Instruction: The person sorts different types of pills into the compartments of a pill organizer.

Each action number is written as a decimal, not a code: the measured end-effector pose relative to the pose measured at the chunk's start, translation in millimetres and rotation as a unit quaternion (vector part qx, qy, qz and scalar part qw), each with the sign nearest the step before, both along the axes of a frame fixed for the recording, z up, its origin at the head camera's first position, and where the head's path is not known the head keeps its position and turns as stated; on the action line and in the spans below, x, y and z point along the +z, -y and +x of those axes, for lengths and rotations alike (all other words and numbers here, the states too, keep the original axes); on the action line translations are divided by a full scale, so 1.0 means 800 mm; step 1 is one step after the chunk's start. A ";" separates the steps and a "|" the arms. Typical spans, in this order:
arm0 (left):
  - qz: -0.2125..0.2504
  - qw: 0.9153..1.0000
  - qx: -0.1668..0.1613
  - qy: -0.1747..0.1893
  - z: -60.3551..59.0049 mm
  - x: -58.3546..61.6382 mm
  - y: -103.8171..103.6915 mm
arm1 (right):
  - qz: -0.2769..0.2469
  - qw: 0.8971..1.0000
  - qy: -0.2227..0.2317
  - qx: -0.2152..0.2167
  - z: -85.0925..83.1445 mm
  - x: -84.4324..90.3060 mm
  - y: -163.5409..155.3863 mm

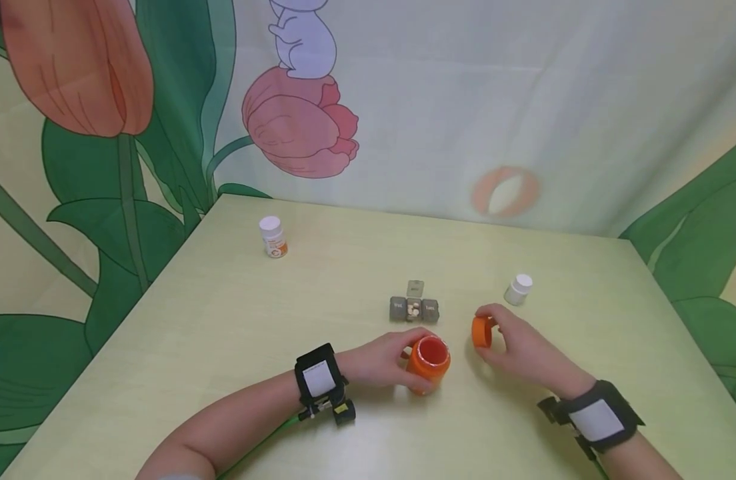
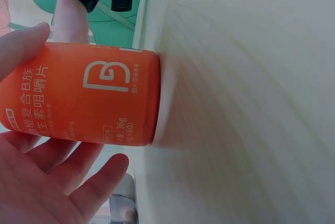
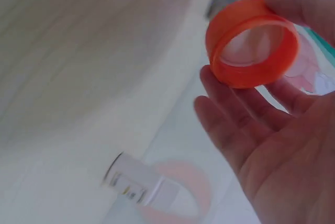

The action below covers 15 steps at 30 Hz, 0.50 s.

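My left hand (image 1: 383, 360) grips an orange pill bottle (image 1: 429, 367) round its side. Its mouth is uncovered and faces up toward the head camera. White lettering and a B-shaped logo show on the bottle (image 2: 104, 93) in the left wrist view. Between thumb and fingers, my right hand (image 1: 527, 347) pinches the orange cap (image 1: 481, 332) on edge, its hollow inside visible in the right wrist view. Just beyond the bottle sits a small grey pill organizer (image 1: 398, 308); its middle compartment has the lid flipped back and holds several pale tablets (image 1: 413, 309).
A small white bottle (image 1: 519, 290) stands beyond my right hand. Farther off at the back left is another white bottle (image 1: 273, 237) with an orange-and-white label. The pale tabletop (image 1: 332, 267) ends at a printed curtain (image 1: 434, 133) behind it.
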<state>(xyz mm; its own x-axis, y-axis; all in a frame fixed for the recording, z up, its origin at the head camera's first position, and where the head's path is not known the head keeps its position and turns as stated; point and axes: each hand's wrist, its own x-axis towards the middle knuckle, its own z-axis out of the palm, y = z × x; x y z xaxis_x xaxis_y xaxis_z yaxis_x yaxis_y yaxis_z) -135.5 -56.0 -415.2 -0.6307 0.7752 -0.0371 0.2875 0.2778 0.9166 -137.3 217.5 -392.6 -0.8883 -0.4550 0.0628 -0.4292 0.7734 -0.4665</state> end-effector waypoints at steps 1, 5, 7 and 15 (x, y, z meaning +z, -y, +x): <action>0.000 1.000 0.000 0.000 0.000 0.000 0.000 | -0.025 0.999 -0.016 0.012 0.002 0.003 0.003; 0.001 1.000 -0.003 0.000 0.000 0.000 -0.001 | -0.087 0.991 -0.089 0.050 0.010 0.018 0.017; 0.001 1.000 -0.005 0.000 -0.001 0.000 -0.001 | -0.120 0.986 -0.104 0.052 0.014 0.025 0.026; -0.005 1.000 -0.011 -0.004 0.000 0.001 0.001 | -0.347 0.934 0.010 0.081 0.031 0.032 0.055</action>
<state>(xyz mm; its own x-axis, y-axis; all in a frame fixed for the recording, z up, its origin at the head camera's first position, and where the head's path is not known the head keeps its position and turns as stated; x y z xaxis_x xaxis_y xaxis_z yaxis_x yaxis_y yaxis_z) -135.7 -57.1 -414.4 -0.6136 0.7886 -0.0397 0.3009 0.2800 0.9116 -112.8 173.3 -366.8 -0.8153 -0.4398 0.3767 -0.5004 0.2077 -0.8405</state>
